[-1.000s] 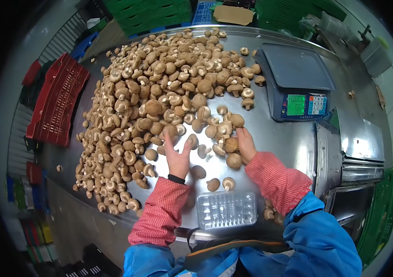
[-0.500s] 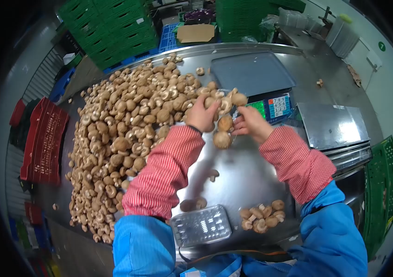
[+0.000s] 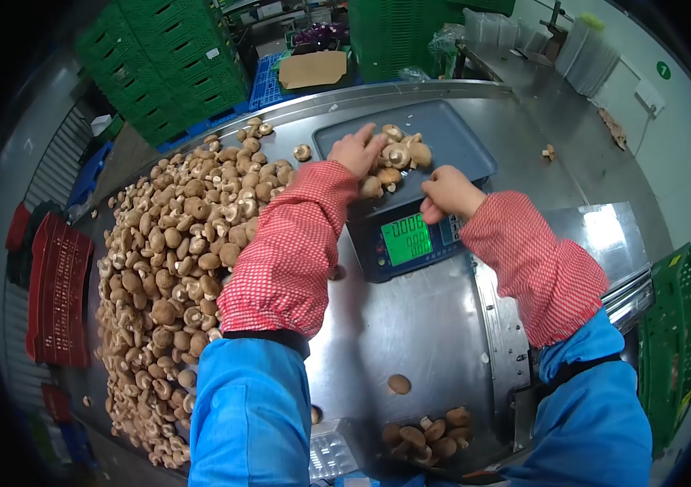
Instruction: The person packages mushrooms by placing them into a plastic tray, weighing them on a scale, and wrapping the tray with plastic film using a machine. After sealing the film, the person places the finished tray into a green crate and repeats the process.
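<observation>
A small group of brown mushrooms (image 3: 398, 154) is over the grey pan (image 3: 463, 134) of a digital scale, seemingly in a clear plastic tray whose edges barely show. My left hand (image 3: 355, 150) grips the left side of this group, fingertips against the mushrooms. At its lower right, my right hand (image 3: 451, 195) has its fingers curled closed; whatever they hold is hidden. Just below that hand, the lit green scale display (image 3: 408, 239) shows a small negative number.
A large mushroom heap (image 3: 175, 268) covers the left of the steel table (image 3: 435, 325). Several mushrooms (image 3: 431, 438) and a clear punnet (image 3: 331, 454) lie near my body. A red crate (image 3: 57, 292), stacked green crates (image 3: 167, 65) and a metal plate (image 3: 597, 235) surround the work area.
Both hands have carried the mushroom group forward, from in front of the scale to over its pan. The view has shifted, and the scale display is now uncovered.
</observation>
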The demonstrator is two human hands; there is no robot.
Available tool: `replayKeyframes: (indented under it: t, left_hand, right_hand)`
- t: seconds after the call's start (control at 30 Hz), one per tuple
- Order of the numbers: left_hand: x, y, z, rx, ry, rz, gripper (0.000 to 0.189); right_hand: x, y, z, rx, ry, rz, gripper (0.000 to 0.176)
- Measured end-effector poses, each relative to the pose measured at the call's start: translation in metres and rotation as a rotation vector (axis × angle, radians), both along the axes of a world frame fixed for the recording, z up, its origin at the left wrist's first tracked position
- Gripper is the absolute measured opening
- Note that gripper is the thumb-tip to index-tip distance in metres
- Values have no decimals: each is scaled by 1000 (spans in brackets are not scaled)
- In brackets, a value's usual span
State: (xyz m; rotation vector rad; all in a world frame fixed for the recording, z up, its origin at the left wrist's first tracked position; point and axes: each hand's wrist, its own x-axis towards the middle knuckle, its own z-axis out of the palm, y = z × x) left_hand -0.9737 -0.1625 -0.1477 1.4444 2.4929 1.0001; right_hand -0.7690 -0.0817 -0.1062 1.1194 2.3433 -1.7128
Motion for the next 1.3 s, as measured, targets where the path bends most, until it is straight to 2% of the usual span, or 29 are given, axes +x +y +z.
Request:
replayKeyframes:
  t: [0.03, 0.07, 0.1, 0.13, 0.17, 0.2, 0.27, 0.3, 0.37, 0.43, 0.5, 0.6, 0.63, 0.7, 0.73, 0.8, 0.83, 0.87, 0.93, 1.0, 1.1, 1.2, 1.23, 1.3]
  left_hand:
    - [-5, -2, -6, 145, -51, -22, 58]
    - [0, -14, 8, 236, -130, 23, 57]
    - [1, -25, 12, 336, -152, 91, 55]
    - [1, -37, 16, 433, -174, 156, 53]
    - [4, -53, 19, 516, -249, 159, 50]
    - [8, -70, 20, 598, -325, 163, 47]
    - [11, -101, 8, 668, -434, 138, 43]
    - [13, -117, -1, 702, -493, 130, 41]
    - [18, -151, -15, 655, -513, 151, 35]
    - [36, -181, -19, 629, -541, 161, 30]
    - [55, -209, -17, 612, -551, 186, 24]
    - [55, -235, -38, 583, -650, 184, 21]
    - [57, -238, -41, 599, -642, 193, 19]
    - [60, -240, -40, 615, -665, 157, 18]
    - [62, -239, -40, 620, -676, 136, 18]
    - [69, -230, -38, 605, -643, 129, 16]
    - [71, -223, -39, 583, -603, 121, 16]
    - [73, -216, -41, 560, -563, 114, 16]
    - [83, -198, -34, 658, -768, 50, 17]
    - [87, -180, -28, 605, -743, 52, 18]
    - [83, -166, -30, 593, -762, 24, 18]
    - [77, -168, -39, 633, -821, 19, 18]
    - [71, -172, -43, 613, -817, 52, 18]
    - [65, -178, -46, 629, -824, 101, 18]
  right_hand:
    - [9, -15, 2, 339, -82, 169, 25]
    - [18, -33, -16, 877, 40, 226, 29]
    - [28, -60, -14, 776, 87, 335, 27]
    - [42, -98, 5, 664, -39, 504, 28]
    - [55, -126, -15, 769, -57, 675, 39]
    - [67, -151, -24, 726, -205, 973, 56]
    - [88, -195, -33, 588, -289, 1236, 61]
    - [101, -208, -68, 516, -276, 1353, 61]
    - [126, -247, -132, 343, -420, 1301, 54]
    - [134, -263, -135, 351, -467, 1367, 45]
    - [138, -268, -104, 536, -418, 1564, 35]
    - [135, -242, -91, 367, -112, 1308, 27]
    - [123, -228, -79, 362, -82, 1150, 29]
    - [89, -193, -4, 283, -61, 764, 33]
    - [73, -170, 13, 407, 102, 604, 33]
    - [33, -111, 20, 196, 394, 210, 35]
    - [14, -86, 31, 456, 365, 80, 36]
    - [-3, -60, 35, 582, 376, 31, 40]
    - [-40, -20, 23, 660, 322, -42, 45]
    - [-64, -11, 15, 750, 337, 0, 43]
    - [-80, -9, 2, 939, 207, 58, 39]
    - [-61, 1, 19, 983, 286, 176, 34]
    - [-57, 6, 28, 785, 218, 132, 34]
    - [-56, 31, 18, 760, 252, 40, 34]
